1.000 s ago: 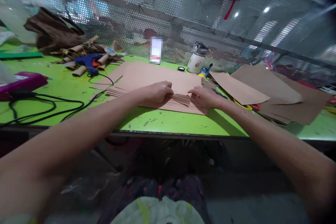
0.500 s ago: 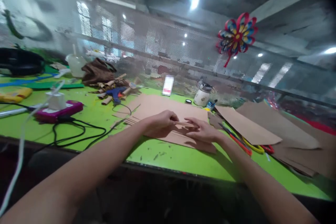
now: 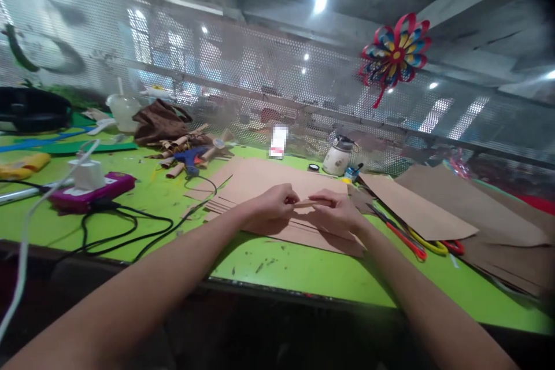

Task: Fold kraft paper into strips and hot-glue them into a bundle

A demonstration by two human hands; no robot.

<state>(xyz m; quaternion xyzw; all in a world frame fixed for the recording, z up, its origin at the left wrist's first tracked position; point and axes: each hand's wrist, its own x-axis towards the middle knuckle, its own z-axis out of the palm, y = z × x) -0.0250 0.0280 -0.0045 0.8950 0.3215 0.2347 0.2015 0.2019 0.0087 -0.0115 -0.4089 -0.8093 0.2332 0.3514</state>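
Note:
Over a brown paper sheet (image 3: 260,179) cut into strips on the green table (image 3: 130,208), both my hands pinch one narrow brown paper strip (image 3: 304,203). My left hand (image 3: 273,203) holds its left end with fingers pressed together. My right hand (image 3: 338,211) grips the right end, knuckles up. The strip hangs just above the sheet between the two hands.
Red and yellow scissors (image 3: 411,240) lie to the right by more brown sheets (image 3: 416,208). A blue glue gun (image 3: 191,157) with paper rolls, black cables (image 3: 125,231), a pink box (image 3: 87,192) and a white jar (image 3: 337,159) stand around. A mesh wall with a paper pinwheel (image 3: 395,53) is behind.
The camera has tilted up from my lap toward the wall. My hands lifted off the stack of strips and now pinch a single strip between them.

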